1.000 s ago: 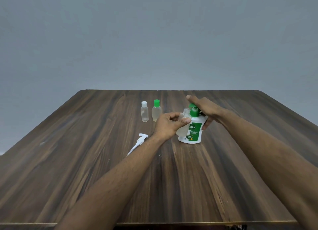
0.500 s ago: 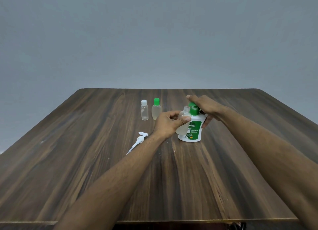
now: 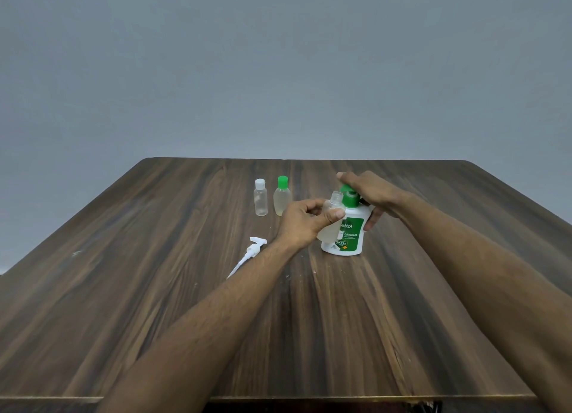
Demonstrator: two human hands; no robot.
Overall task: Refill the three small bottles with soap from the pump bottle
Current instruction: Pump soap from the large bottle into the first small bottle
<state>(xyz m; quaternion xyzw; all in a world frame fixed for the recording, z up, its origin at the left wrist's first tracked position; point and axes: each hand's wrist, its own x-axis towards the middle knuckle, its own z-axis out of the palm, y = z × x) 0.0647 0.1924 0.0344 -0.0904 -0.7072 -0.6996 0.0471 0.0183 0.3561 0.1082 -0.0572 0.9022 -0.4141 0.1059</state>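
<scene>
Pump head [image 3: 249,253] lies loose on the table [image 3: 123,289]; white-capped bottle [image 3: 260,201] nearly empty, green-capped bottle [image 3: 282,199] holding pale soap. Left hand [image 3: 305,221] pinches the uncapped small bottle [image 3: 330,217], partly filled. Right hand [image 3: 370,193] grips the Dettol bottle [image 3: 348,236], fingers over its green top.

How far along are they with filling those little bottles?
Two small bottles stand capped at the back: the white-capped bottle and the green-capped bottle, which holds pale liquid. How full the white-capped one is, I can't tell. In hand: the left hand holds the third, uncapped bottle at the pump bottle, which the right hand presses. A loose white pump lies on the table. Left: finishing and capping.
</scene>
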